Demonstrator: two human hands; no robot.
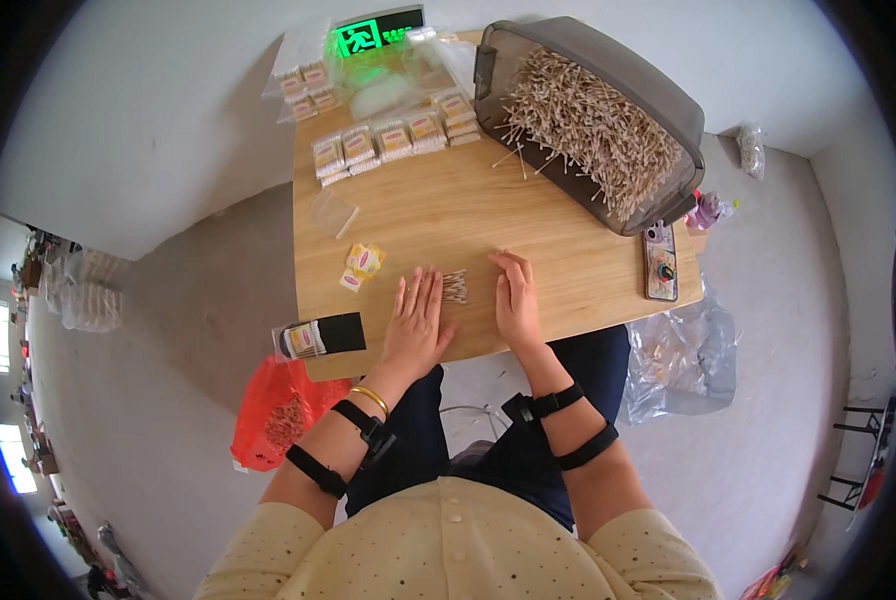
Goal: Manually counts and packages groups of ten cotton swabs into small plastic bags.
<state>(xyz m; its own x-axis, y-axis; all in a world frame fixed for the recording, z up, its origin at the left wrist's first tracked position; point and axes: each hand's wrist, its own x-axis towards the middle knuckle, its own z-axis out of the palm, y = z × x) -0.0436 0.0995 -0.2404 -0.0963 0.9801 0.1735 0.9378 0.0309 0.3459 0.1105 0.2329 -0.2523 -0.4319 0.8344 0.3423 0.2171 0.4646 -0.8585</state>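
Observation:
A small bundle of cotton swabs [455, 287] lies on the wooden table [418, 215] between my two hands. My left hand [418, 318] rests flat at the bundle's left side, fingers stretched out. On the other side, a little apart from the swabs, my right hand [517, 305] has its fingers loosely bent and holds nothing visible. Yellow-and-white printed cards [365, 262] are to the left of my left hand. Nearer the table's left edge, a clear bag of swabs with a card [304, 340] sits against a black sleeve-like piece [342, 333].
A large grey bin [593, 40] full of loose swabs [598, 125] leans at the back right. Packed swab bags [393, 140] line the back left, with an empty clear bag [332, 214] nearer. A phone [660, 262] lies at the right edge. A red bag [268, 415] hangs lower left.

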